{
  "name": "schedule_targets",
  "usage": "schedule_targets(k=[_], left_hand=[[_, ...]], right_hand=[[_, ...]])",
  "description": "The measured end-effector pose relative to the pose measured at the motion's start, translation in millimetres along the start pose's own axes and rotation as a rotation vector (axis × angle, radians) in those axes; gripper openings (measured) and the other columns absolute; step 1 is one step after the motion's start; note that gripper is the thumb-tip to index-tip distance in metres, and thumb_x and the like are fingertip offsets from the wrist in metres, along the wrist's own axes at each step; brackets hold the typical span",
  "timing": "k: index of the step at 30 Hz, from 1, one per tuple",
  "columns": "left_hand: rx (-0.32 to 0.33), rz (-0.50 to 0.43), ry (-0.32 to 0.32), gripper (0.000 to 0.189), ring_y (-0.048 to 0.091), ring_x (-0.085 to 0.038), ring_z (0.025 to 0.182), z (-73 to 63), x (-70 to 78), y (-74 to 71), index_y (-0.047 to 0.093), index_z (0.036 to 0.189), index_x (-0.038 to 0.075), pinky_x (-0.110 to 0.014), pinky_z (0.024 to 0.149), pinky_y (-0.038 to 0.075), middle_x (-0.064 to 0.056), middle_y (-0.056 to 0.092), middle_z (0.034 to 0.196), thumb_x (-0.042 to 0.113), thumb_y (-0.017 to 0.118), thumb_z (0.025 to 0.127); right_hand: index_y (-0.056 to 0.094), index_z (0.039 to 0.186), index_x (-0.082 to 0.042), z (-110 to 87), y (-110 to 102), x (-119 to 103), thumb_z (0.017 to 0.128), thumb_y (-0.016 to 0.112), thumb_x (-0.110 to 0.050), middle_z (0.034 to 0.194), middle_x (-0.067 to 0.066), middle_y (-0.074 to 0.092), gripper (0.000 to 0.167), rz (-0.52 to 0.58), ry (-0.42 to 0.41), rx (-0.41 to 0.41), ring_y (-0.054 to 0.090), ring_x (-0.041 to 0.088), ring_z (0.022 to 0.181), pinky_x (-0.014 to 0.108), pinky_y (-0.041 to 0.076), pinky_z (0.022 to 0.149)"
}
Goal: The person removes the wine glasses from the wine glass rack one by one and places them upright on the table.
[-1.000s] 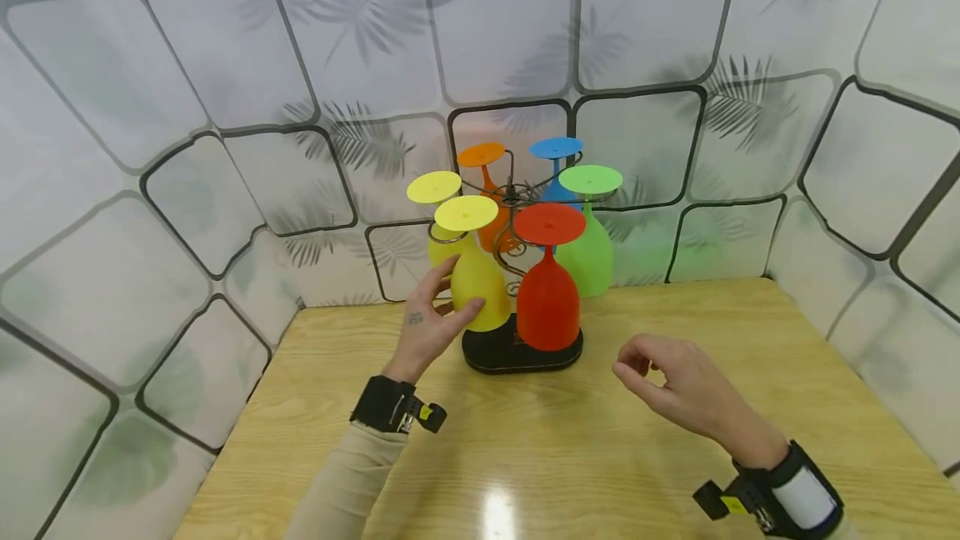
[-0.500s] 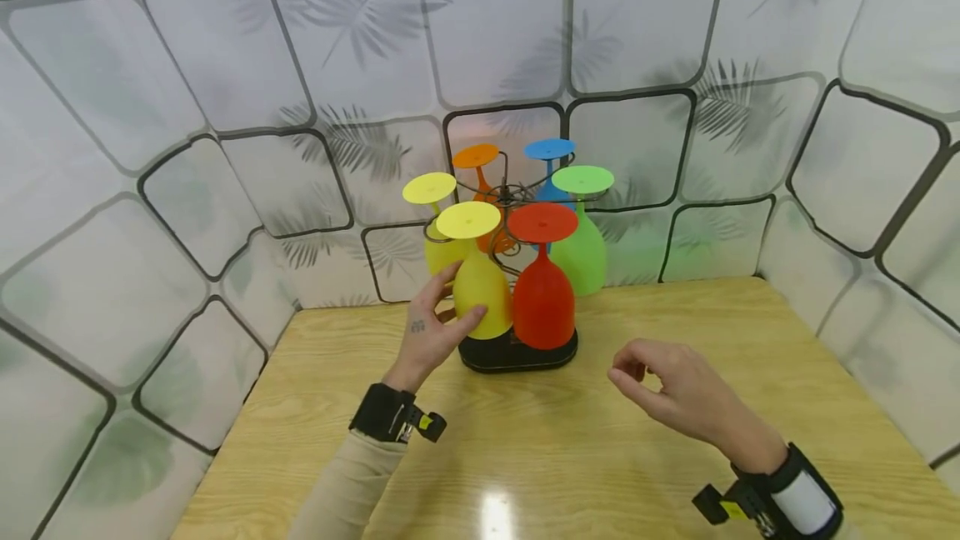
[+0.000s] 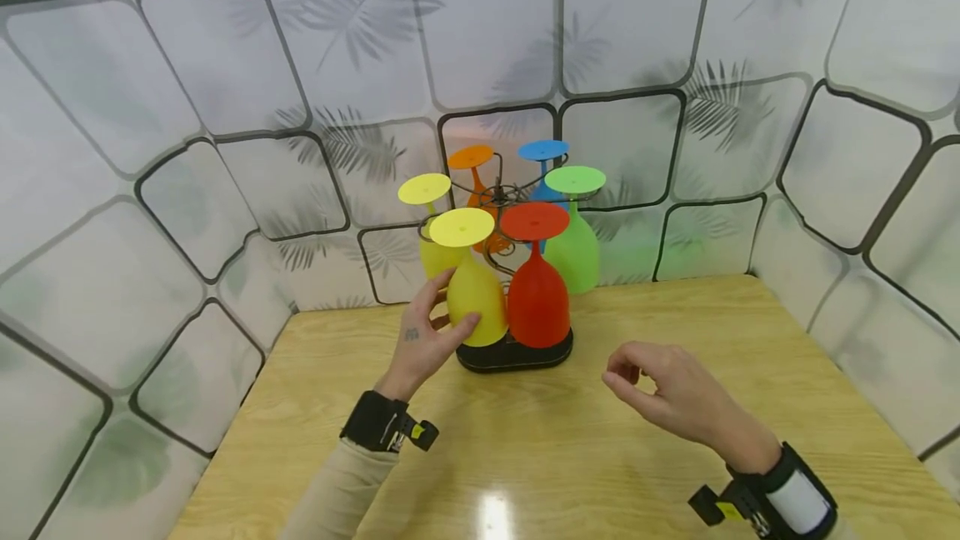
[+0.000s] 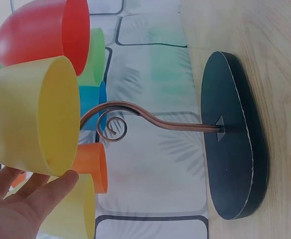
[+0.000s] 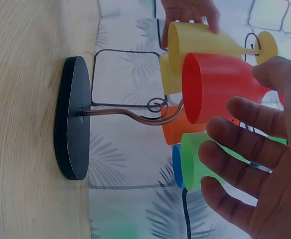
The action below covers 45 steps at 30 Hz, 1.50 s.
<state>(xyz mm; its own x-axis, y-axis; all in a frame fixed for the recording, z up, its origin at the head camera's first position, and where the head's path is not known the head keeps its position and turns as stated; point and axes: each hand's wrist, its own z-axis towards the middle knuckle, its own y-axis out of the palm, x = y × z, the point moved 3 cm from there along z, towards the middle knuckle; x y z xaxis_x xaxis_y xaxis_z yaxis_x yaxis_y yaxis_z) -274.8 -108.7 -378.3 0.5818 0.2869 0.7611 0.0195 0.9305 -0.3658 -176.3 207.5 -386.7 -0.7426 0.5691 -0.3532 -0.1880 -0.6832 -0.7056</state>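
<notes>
My left hand point(image 3: 426, 347) grips the bowl of an upside-down yellow plastic goblet point(image 3: 480, 302), thumb in front and fingers behind. This goblet hangs at the front left of a dark metal goblet rack point(image 4: 175, 125), whose black base point(image 3: 517, 357) stands on the table. Beside it, apart from both hands, hangs a red goblet point(image 3: 538, 307). Over the table to the right, my right hand point(image 3: 675, 394) hovers with loosely curled fingers and holds nothing. In the left wrist view the yellow goblet's open mouth faces the base.
Behind hang a second yellow goblet point(image 3: 438, 257), an orange goblet point(image 3: 471, 158), a blue goblet point(image 3: 543, 151) and a green goblet point(image 3: 576, 252), all upside down. The wooden table point(image 3: 570, 448) meets a patterned cloth wall point(image 3: 360, 265) at the back and sides.
The held yellow goblet has come slightly lower and closer to the red one, with my left hand on it. My right hand stays nearly still; the whole view shifts slightly.
</notes>
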Motion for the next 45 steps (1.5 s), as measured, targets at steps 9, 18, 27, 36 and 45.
schedule_targets(k=[9, 18, 27, 36, 45], left_hand=[[0.004, 0.029, 0.016, 0.070, 0.061, -0.038, 0.122, -15.1, 1.4, -12.0, 0.048, 0.150, 0.007, -0.048, 0.085, 0.061, -0.017, 0.056, 0.142, 0.013, 0.079, 0.088], [-0.007, 0.030, 0.054, 0.071, 0.062, -0.037, 0.121, -17.9, 7.2, -17.7, 0.048, 0.150, 0.006, -0.046, 0.083, 0.062, -0.018, 0.057, 0.142, 0.012, 0.078, 0.086], [-0.024, 0.012, 0.127, 0.066, 0.065, -0.032, 0.116, -25.6, 20.5, -19.6, 0.051, 0.148, 0.011, -0.038, 0.078, 0.062, -0.013, 0.062, 0.138, 0.020, 0.076, 0.087], [-0.088, -0.087, 0.231, 0.068, 0.067, -0.025, 0.108, -39.9, 39.2, -8.1, 0.052, 0.146, 0.006, -0.034, 0.071, 0.062, -0.017, 0.065, 0.130, 0.044, 0.070, 0.092], [-0.174, -0.133, 0.307, 0.066, 0.069, -0.019, 0.100, -45.5, 52.4, 8.1, 0.052, 0.145, 0.008, -0.036, 0.066, 0.063, -0.014, 0.068, 0.121, 0.046, 0.068, 0.093]], right_hand=[[0.065, 0.095, -0.029, 0.6, 6, -8, 0.088, 0.077, -0.004, 0.084, -0.022, 0.061, 0.029, 0.006, 0.004, -0.027, 0.054, -0.006, 0.073, 0.013, 0.048, 0.064], [0.067, 0.097, -0.026, 8.2, 2, -16, 0.097, 0.072, -0.019, 0.086, -0.019, 0.063, 0.009, 0.018, -0.068, 0.003, 0.056, -0.004, 0.074, 0.010, 0.045, 0.066], [0.068, 0.103, -0.019, 12.7, 3, -30, 0.104, 0.060, -0.033, 0.094, -0.014, 0.067, 0.016, 0.018, -0.148, -0.003, 0.059, 0.001, 0.080, 0.012, 0.050, 0.072], [0.068, 0.128, -0.007, 22.5, 8, -63, 0.105, 0.053, -0.033, 0.127, 0.006, 0.069, 0.038, -0.131, -0.371, 0.072, 0.069, 0.019, 0.106, 0.031, 0.058, 0.088], [0.069, 0.126, -0.007, 26.9, 15, -79, 0.106, 0.048, -0.029, 0.135, 0.016, 0.063, 0.036, -0.214, -0.482, 0.143, 0.067, 0.026, 0.108, 0.038, 0.060, 0.083]])
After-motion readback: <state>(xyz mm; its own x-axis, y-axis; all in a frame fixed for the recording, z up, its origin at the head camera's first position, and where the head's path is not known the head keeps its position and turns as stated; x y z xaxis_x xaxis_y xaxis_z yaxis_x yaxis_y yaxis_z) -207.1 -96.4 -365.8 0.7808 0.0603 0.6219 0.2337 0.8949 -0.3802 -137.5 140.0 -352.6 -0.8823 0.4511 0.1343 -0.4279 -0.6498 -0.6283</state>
